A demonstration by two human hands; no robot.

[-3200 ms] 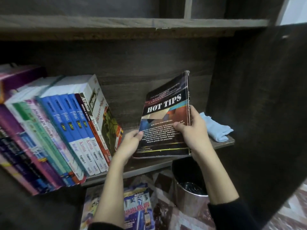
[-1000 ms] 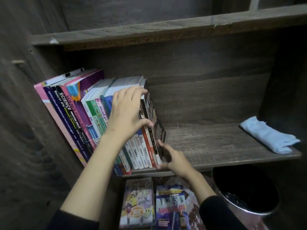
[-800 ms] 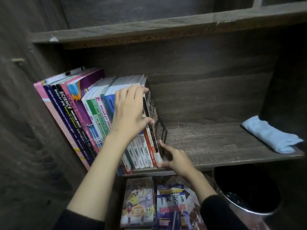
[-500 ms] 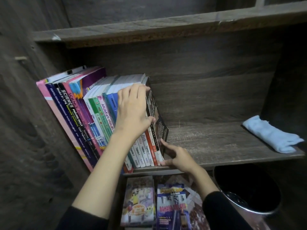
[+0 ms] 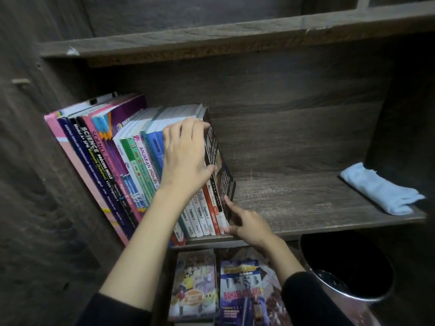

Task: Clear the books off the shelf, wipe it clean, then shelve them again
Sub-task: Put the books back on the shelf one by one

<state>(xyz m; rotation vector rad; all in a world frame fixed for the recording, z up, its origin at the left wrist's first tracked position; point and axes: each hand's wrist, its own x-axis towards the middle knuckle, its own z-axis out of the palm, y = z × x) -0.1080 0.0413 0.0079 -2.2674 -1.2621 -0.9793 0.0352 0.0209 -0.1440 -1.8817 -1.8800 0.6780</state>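
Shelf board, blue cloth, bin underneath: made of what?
Shelf board: looks like laminated particleboard with a matte grey-brown wood-grain print; the shelf above shows a crumbly chip core at its front edge. Blue cloth: soft fabric, maybe microfibre, which folds limply. Bin: probably polished metal, since the outside is shiny and reflective; dark inside.

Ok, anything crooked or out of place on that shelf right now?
The black book, last in the row, isn't flush: its cover bows away from its neighbours, with the right hand at its lower corner. A blue cloth lies at the far right of the shelf, and two books lie below it.
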